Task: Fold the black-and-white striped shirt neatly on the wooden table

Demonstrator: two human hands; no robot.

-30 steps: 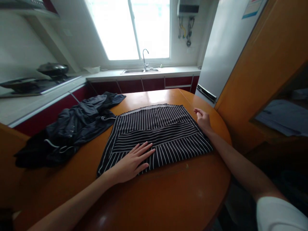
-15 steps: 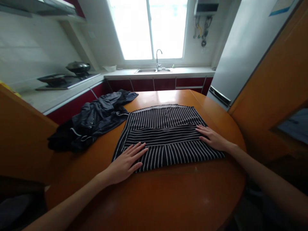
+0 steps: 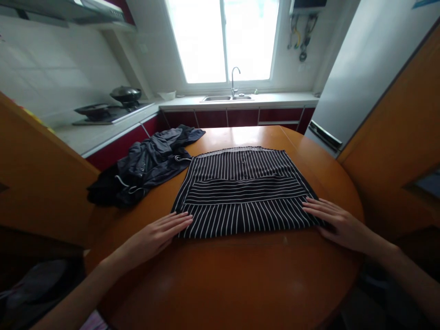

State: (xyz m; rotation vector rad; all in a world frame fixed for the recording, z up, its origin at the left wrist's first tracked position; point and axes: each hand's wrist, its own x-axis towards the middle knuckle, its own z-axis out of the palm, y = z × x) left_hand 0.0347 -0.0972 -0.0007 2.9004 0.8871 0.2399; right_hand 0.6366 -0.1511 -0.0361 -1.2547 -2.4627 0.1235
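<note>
A folded black garment with white stripes lies flat on the round orange wooden table. My left hand rests flat with fingers stretched out, fingertips at the garment's near left corner. My right hand lies flat too, fingers spread on the near right corner of the garment. Neither hand grips anything.
A crumpled dark jacket lies at the table's far left. Behind it runs a kitchen counter with a stove and pans, a sink and tap under the window. A grey fridge and an orange wooden panel stand at right.
Both hands have slid toward me across the striped garment, from its middle and far right edge to its two near corners. The view has shifted left.
</note>
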